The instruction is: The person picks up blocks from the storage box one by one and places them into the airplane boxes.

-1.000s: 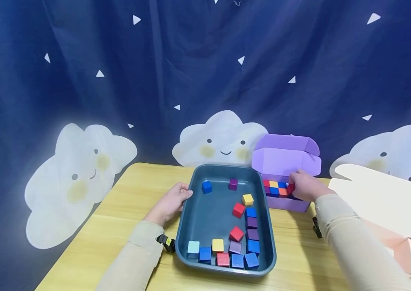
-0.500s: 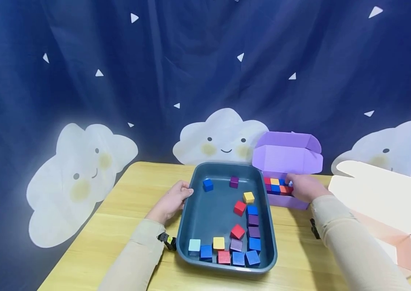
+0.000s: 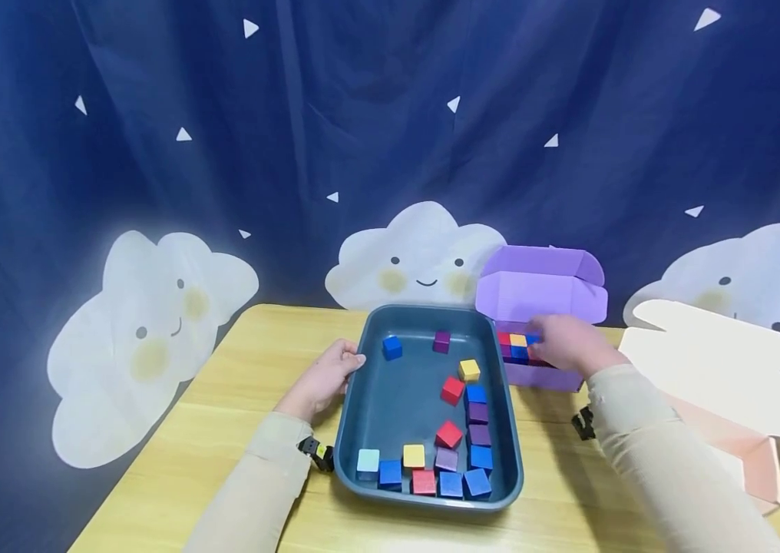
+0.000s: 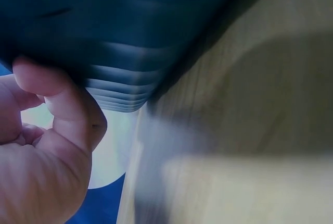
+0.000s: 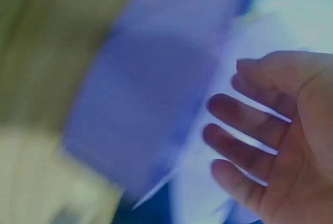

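A dark teal tray (image 3: 390,415) lies on the table with several red, blue, yellow, purple and light-blue cubes in it, most along its near and right sides. My left hand (image 3: 324,378) grips the tray's left rim; in the left wrist view its thumb (image 4: 44,81) lies against the tray's outer wall. Behind the tray's right side stands an open purple box (image 3: 543,375), partly filled with rows of coloured cubes (image 3: 518,347). Over that box my right hand (image 3: 570,343) hovers, hiding its right part. In the right wrist view the fingers are spread and hold nothing.
An open pale pink box (image 3: 759,468) with a raised cream lid (image 3: 728,376) stands at the right. The wooden table (image 3: 217,430) ends at a dark blue curtain (image 3: 376,100) printed with clouds.
My right hand has let go of a red cube at the right of the purple box's row and moved left and up. The left hand stays on the tray.
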A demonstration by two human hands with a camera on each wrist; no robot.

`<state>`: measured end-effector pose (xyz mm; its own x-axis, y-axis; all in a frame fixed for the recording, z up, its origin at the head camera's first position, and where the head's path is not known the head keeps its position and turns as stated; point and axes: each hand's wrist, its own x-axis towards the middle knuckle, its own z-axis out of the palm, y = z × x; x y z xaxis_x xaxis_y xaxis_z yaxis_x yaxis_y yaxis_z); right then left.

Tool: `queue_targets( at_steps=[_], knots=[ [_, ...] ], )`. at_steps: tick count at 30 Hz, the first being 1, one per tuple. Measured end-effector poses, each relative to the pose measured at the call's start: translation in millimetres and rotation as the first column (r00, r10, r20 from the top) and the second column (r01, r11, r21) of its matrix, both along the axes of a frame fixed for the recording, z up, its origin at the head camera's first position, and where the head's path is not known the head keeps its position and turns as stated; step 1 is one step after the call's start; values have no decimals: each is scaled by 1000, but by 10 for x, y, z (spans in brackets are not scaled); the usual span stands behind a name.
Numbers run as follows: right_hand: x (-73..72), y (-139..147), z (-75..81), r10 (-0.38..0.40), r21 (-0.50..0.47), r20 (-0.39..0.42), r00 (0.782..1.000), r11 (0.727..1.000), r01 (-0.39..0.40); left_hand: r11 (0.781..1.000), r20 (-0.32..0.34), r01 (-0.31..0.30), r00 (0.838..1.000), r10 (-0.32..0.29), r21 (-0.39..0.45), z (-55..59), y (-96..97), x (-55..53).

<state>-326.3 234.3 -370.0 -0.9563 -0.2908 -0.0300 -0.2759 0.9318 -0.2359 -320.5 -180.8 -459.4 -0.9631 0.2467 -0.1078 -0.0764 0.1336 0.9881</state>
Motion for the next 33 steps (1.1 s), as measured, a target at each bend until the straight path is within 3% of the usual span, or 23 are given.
queue_targets(
  at_steps=[6,10,12,16,23,26,33],
  knots=[
    [306,-667,431,186,-79,-84,979,978,-193,1000,-9,-3,1000,3,5,-10,22,-16],
    [501,-1183,535,348,-124,-29,937,929,-349,1000,-8,3,1000,-3,7,-7,25,-29],
    [574,-1436,490,452,-129,23,892,886,-446,1000,-9,3,1000,-3,1,2,18,-34],
    [703,-1891,295,613,-38,114,782,789,-613,1000,-12,13,1000,-13,-6,17,-2,-37],
    [848,-2397,-161,720,79,210,662,662,-745,1000,-16,27,999,-27,-9,23,-25,-58],
    [873,-2456,-280,726,70,243,643,648,-758,1000,-16,23,1000,-24,-15,21,-31,-54],
    [820,-2413,-353,719,46,260,644,657,-752,1000,-18,23,1000,-23,-15,10,-14,-42]
  ],
)
